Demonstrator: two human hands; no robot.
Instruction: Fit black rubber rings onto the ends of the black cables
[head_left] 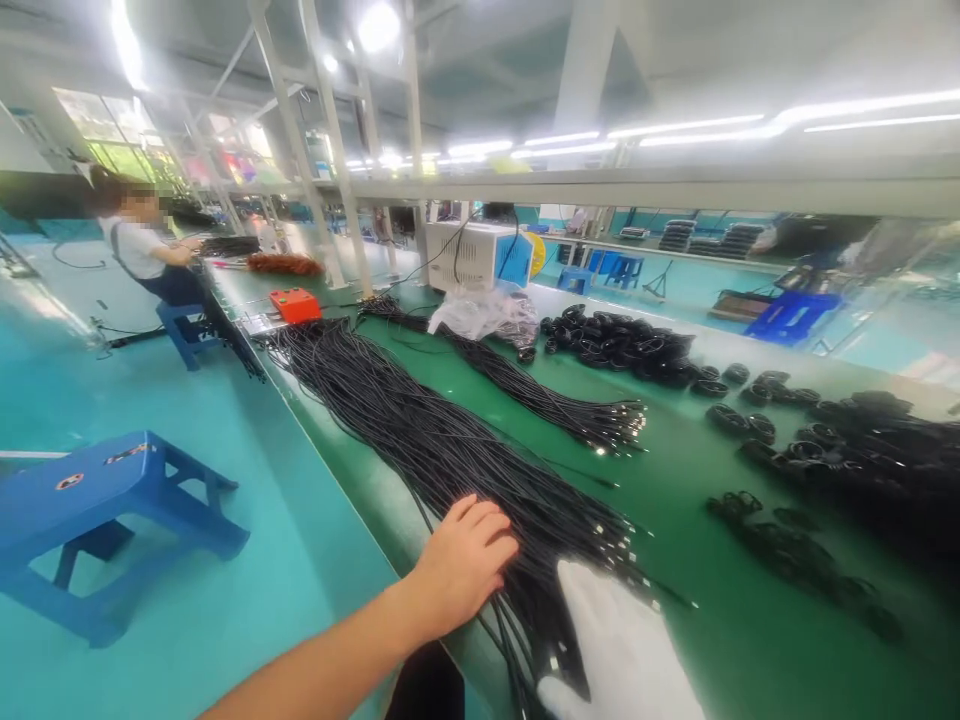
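A long bundle of thin black cables (420,430) lies along the green-topped bench (675,470), with small metal plugs at its near end. My left hand (469,560), bare, curls its fingers over the near edge of this bundle and grips some cables. Lower right, my right hand (619,640) wears a white glove and is partly cut off by the frame. Its thumb and fingers are spread apart beside the plug ends, with cables lying between them; no firm grip shows. A second, smaller cable bundle (540,390) lies behind the first.
Coiled black cables (622,340) are heaped along the bench's right side. A clear plastic bag (480,315), a white-and-blue machine (476,255) and a red box (295,305) stand farther back. A blue stool (112,480) is on the floor at left. Another person (154,240) sits beyond.
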